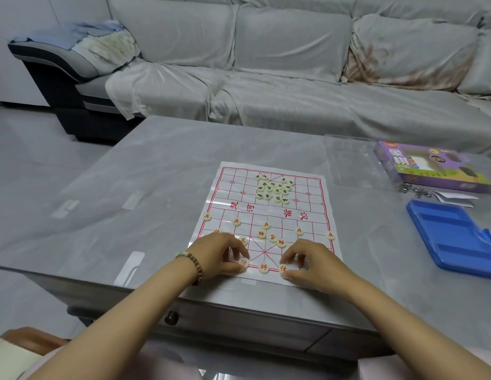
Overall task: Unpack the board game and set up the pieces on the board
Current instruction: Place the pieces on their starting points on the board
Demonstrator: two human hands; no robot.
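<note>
My left hand [222, 253] is curled over the near left part of the board [230, 187]. Its thumb and forefinger pinch a round cream piece [243, 262] with a red character, which sits flat on the bottom row. My right hand [310, 263] mirrors it on the other side: the forefinger curls down from above and the thumb comes in from below, pinching a second red-lettered piece [283, 269] on the same row. My other fingers on both hands are bent loosely and hold nothing.

Between my two hands, touching neither, the general piece [263, 267] lies on the middle of that row. Just beyond my fingertips a few more red pieces [273, 238] lie loose. Past them, five soldier pieces [266, 225] are spread across the board's width. On the far half, the dark-lettered pieces [274, 189] sit bunched in a heap, well apart from my fingers.

The board is a thin white sheet with red lines, lying on the grey table [156, 174]. A bead bracelet [193, 267] is on my left wrist. Off to my right on the table are a blue tray [452, 237], the purple game box [430, 167] and a clear plastic lid [351, 160].
</note>
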